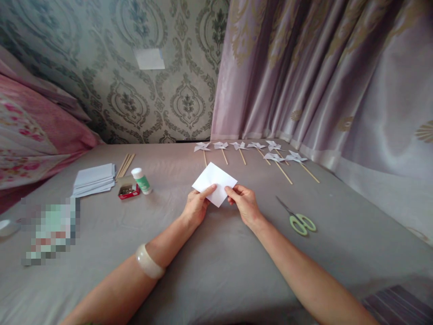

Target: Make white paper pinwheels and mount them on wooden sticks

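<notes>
A square sheet of white paper (214,179) is held up between both hands, one corner pointing toward me. My left hand (198,203) pinches its lower left edge, thumb on top and fingers underneath. At the right corner, my right hand (244,203) grips the sheet between thumb and fingers. To the right lie scissors with green handles (302,224), blades pointing away and slightly left. Several white paper pinwheels on wooden sticks (240,146) rest at the far side, beyond the sheet.
On the left are a stack of white paper (94,179), several wooden sticks (125,165), a small red box of metal bits (129,191) and a white-and-green glue stick (141,181). A blurred packet (52,230) lies nearer. Curtains (304,67) border the right side.
</notes>
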`<state>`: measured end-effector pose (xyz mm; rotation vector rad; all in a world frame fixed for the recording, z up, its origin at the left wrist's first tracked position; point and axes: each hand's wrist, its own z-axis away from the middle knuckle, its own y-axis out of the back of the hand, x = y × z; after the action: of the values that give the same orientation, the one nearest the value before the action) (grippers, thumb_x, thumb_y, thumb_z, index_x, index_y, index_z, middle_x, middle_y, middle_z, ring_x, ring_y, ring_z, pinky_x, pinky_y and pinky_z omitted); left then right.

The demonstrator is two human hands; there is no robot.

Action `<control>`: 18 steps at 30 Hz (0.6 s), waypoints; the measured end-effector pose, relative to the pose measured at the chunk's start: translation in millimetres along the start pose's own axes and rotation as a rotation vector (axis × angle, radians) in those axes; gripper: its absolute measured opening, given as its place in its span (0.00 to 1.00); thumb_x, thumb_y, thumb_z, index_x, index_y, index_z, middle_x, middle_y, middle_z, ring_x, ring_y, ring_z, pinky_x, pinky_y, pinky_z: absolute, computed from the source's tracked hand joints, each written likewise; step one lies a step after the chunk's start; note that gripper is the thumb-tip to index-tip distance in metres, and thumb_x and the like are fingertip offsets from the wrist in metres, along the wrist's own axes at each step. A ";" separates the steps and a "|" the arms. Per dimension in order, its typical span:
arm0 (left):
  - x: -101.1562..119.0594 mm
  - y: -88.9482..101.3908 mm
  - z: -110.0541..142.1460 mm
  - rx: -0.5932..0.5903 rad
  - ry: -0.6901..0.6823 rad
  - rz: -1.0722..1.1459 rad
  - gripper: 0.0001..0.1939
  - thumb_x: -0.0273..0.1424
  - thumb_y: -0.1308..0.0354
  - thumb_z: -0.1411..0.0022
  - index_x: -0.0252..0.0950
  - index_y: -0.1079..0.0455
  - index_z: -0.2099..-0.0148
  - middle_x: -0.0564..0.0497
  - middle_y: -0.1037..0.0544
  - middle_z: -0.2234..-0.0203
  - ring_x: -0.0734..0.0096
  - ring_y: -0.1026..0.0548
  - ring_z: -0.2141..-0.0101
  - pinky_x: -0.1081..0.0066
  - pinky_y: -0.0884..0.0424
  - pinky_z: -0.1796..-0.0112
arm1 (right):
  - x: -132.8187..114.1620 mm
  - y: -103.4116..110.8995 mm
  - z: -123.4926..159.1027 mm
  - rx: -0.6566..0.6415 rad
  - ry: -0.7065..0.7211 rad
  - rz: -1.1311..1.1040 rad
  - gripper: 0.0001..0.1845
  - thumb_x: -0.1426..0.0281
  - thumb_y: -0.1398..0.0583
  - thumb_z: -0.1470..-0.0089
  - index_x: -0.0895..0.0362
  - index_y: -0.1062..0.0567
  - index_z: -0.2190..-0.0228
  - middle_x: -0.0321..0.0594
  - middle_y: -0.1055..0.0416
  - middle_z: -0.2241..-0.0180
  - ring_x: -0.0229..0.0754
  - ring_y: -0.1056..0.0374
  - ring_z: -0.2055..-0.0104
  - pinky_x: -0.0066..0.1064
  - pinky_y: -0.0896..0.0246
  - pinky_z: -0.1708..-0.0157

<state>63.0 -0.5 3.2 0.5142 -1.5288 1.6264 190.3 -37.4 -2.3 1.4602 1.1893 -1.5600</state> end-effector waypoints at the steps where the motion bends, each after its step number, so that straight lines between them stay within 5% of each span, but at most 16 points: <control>1: 0.0 0.2 -0.7 -0.001 0.000 -0.007 0.17 0.26 0.31 0.58 0.29 0.26 0.63 0.45 0.20 0.67 0.69 0.24 0.71 0.71 0.28 0.67 | -0.1 0.2 -0.3 -0.002 0.001 0.000 0.17 0.58 0.33 0.63 0.57 0.30 0.83 0.31 0.36 0.85 0.32 0.44 0.82 0.26 0.49 0.80; 8: -0.9 3.6 -3.2 -0.027 0.052 -0.083 0.15 0.37 0.34 0.50 0.30 0.28 0.66 0.48 0.23 0.75 0.74 0.28 0.77 0.75 0.31 0.76 | -1.5 6.8 -6.9 0.037 0.015 -0.029 0.17 0.57 0.33 0.66 0.57 0.29 0.81 0.30 0.35 0.84 0.31 0.43 0.81 0.25 0.48 0.81; 12: -4.8 4.0 0.7 -0.161 0.072 -0.231 0.14 0.31 0.29 0.59 0.30 0.30 0.73 0.53 0.28 0.82 0.81 0.34 0.82 0.79 0.38 0.80 | -1.6 13.6 -11.2 0.095 0.024 -0.041 0.19 0.56 0.33 0.67 0.57 0.30 0.82 0.29 0.37 0.85 0.31 0.43 0.82 0.25 0.48 0.81; 18: -6.8 5.2 -1.4 -0.143 0.071 -0.256 0.14 0.29 0.29 0.62 0.30 0.32 0.78 0.53 0.30 0.84 0.81 0.34 0.82 0.78 0.39 0.80 | -3.4 14.7 -10.3 0.078 0.035 0.009 0.20 0.55 0.32 0.68 0.57 0.31 0.82 0.28 0.37 0.85 0.30 0.44 0.82 0.25 0.49 0.82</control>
<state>63.2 -0.7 -5.4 0.5434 -1.4505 1.3164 208.0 -33.4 -0.9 1.5467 1.1520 -1.5972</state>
